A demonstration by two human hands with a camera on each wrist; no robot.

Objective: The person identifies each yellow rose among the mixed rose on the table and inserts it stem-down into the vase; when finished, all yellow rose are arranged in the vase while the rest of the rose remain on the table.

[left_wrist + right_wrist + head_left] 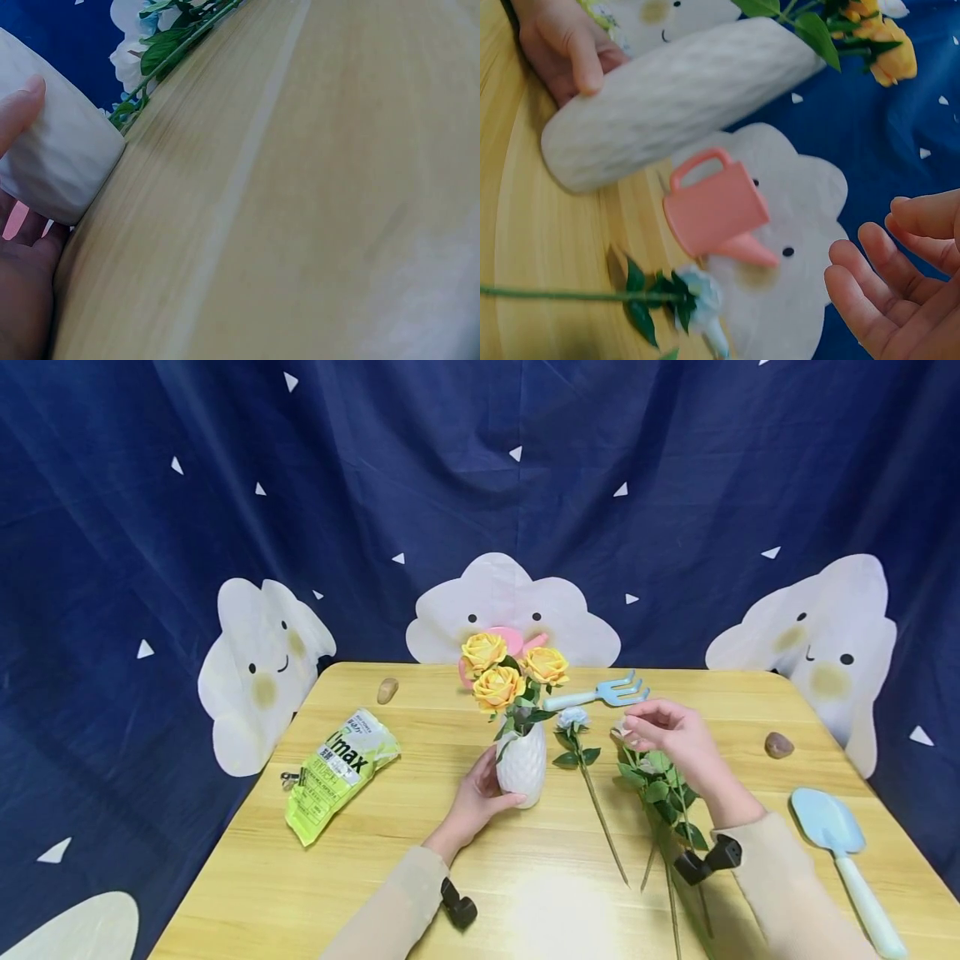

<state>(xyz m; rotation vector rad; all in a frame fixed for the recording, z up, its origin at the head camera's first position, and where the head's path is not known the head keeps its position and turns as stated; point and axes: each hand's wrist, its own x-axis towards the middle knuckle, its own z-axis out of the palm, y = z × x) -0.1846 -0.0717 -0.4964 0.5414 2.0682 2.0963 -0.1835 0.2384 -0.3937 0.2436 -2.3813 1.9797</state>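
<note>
Head view: nearest to you, your left hand [480, 797] curls round the base of the white vase [522, 764], thumb on its front, which steadies it upright on the table [225, 893]. Your right hand [671, 735] hovers just above the loose stems [663, 793] lying to the right of the vase; its fingers are relaxed and slightly bent, and the right wrist view shows the palm holding nothing. One pale rose [573, 720] lies apart from that bundle, between it and the vase, head pointing away from you. The vase already carries three yellow roses [510, 672], standing above its mouth. To the left lies a green bag [341, 772]; at the right edge lies a blue trowel [840, 843]. Beyond the hands a blue rake [600, 693] rests on the table, with a pink watering can [716, 210] behind the vase. Two stones [387, 690] sit near the far corners, before the blue backdrop [375, 485].
</note>
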